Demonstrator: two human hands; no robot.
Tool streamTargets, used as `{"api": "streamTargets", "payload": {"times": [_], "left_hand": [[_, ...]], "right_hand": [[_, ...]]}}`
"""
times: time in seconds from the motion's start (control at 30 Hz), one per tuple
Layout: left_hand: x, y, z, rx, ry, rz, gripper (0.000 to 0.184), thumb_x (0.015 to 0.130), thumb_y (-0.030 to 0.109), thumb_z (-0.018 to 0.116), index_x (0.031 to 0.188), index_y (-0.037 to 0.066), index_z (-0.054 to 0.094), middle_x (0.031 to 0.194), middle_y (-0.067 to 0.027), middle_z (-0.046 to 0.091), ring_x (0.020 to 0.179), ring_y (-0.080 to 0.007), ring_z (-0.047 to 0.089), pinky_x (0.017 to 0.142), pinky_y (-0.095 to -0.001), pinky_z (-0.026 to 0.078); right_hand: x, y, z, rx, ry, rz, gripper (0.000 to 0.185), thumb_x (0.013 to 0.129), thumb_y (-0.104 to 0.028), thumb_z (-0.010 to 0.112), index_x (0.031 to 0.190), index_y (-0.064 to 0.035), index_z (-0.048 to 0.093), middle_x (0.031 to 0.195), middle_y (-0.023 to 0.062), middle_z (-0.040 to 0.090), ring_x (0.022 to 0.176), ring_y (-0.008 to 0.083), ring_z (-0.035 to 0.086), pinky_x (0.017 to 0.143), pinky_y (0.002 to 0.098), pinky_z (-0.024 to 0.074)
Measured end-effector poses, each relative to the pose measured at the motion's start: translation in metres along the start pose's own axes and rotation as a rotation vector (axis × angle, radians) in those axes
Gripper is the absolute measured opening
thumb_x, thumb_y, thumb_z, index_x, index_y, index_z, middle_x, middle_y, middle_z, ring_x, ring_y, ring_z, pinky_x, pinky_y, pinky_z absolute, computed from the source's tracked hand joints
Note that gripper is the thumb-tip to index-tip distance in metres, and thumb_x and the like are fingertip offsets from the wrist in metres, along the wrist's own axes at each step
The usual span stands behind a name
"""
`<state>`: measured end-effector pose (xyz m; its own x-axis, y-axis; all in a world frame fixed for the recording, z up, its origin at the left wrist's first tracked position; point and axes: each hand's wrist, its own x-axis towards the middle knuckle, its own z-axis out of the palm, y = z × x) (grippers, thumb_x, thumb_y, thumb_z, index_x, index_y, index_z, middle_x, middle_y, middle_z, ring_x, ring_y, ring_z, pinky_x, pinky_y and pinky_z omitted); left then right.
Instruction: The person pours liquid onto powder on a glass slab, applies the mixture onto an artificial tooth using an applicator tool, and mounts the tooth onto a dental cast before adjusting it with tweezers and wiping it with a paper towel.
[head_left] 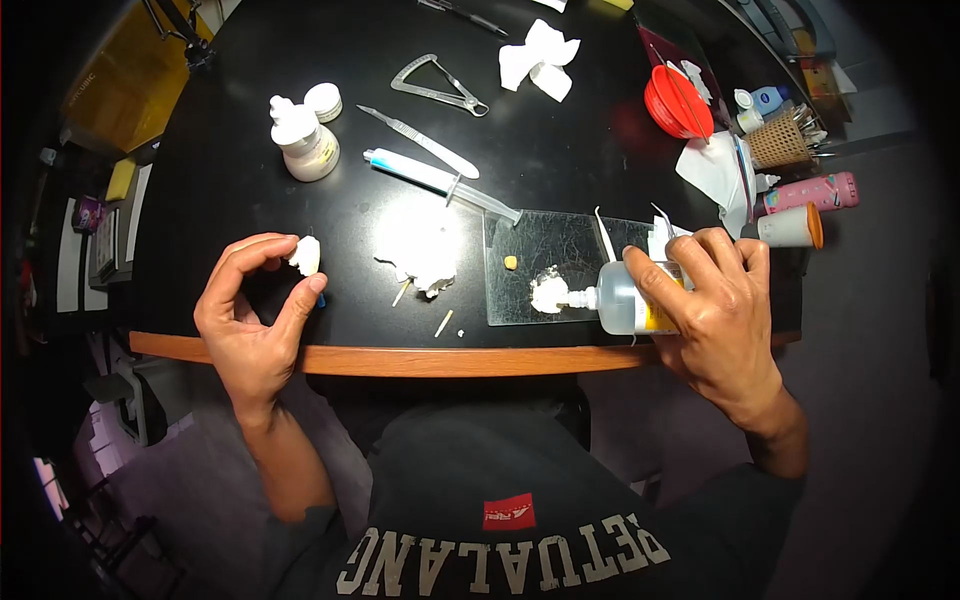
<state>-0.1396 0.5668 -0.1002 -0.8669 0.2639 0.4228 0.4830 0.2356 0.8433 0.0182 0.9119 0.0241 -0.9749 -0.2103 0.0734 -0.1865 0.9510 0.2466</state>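
Note:
My right hand (pixel 715 300) is wrapped round a translucent plastic bottle (pixel 620 298) with a yellow label, tipped on its side. Its white nozzle points left, at a small heap of white powder (pixel 548 290) on a scratched glass slab (pixel 510 310). A small yellowish lump (pixel 511 263) lies on the slab, up and left of the powder. At the left, my left hand (pixel 262 310) pinches a small white cap-like piece (pixel 305 256) between thumb and fingers, above the table's front edge. Crumpled white material (pixel 425 275) lies between my hands under bright glare.
Behind are a syringe (pixel 430 178), a scalpel (pixel 425 145), a metal caliper (pixel 440 85), a white bottle (pixel 307 150) and crumpled tissue (pixel 540 60). A red bowl (pixel 678 103), a woven holder (pixel 782 142) and a pink bottle (pixel 815 192) stand right. Wooden edging (pixel 450 361) runs along the front.

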Motion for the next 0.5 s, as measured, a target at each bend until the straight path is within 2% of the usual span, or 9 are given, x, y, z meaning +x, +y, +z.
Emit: {"api": "streamTargets", "payload": {"times": [0.13,0.37,0.47,0.5], "left_hand": [[-0.003,-0.001,-0.004,0.002,-0.042,-0.016,0.035,0.083,-0.004,0.087,0.115,-0.001,0.075,0.115,-0.0111,0.073,0.104,-0.0170,0.064,0.097,-0.0315,0.050],[-0.003,0.002,-0.004,0.033,-0.047,-0.003,0.035,0.082,-0.004,0.087,0.115,-0.001,0.075,0.114,-0.0100,0.073,0.103,-0.0169,0.064,0.095,-0.0311,0.050],[-0.003,0.003,-0.003,0.036,-0.025,0.000,0.035,0.080,-0.003,0.089,0.112,0.000,0.076,0.112,-0.0102,0.074,0.100,-0.0171,0.065,0.092,-0.0308,0.051],[-0.003,0.004,-0.001,0.040,-0.008,0.006,0.035,0.078,-0.002,0.090,0.109,0.000,0.077,0.110,-0.0105,0.075,0.098,-0.0173,0.066,0.089,-0.0305,0.051]], "right_hand": [[0.003,-0.003,-0.002,-0.030,-0.026,-0.013,0.044,0.074,-0.007,0.078,0.118,-0.0143,0.077,0.098,0.0026,0.065,0.097,0.0228,0.060,0.082,0.0447,0.0374],[0.002,-0.003,0.000,-0.014,-0.024,-0.016,0.045,0.075,-0.006,0.078,0.119,-0.0142,0.077,0.099,0.0033,0.064,0.096,0.0235,0.060,0.083,0.0446,0.0375],[0.003,0.002,-0.005,0.000,-0.018,0.022,0.050,0.071,-0.008,0.082,0.121,-0.0139,0.076,0.099,0.0055,0.063,0.098,0.0256,0.060,0.084,0.0446,0.0376],[0.006,0.007,-0.012,0.103,-0.009,0.027,0.058,0.064,-0.009,0.085,0.122,-0.0107,0.074,0.099,0.0086,0.065,0.096,0.0292,0.062,0.085,0.0452,0.0406]]}}
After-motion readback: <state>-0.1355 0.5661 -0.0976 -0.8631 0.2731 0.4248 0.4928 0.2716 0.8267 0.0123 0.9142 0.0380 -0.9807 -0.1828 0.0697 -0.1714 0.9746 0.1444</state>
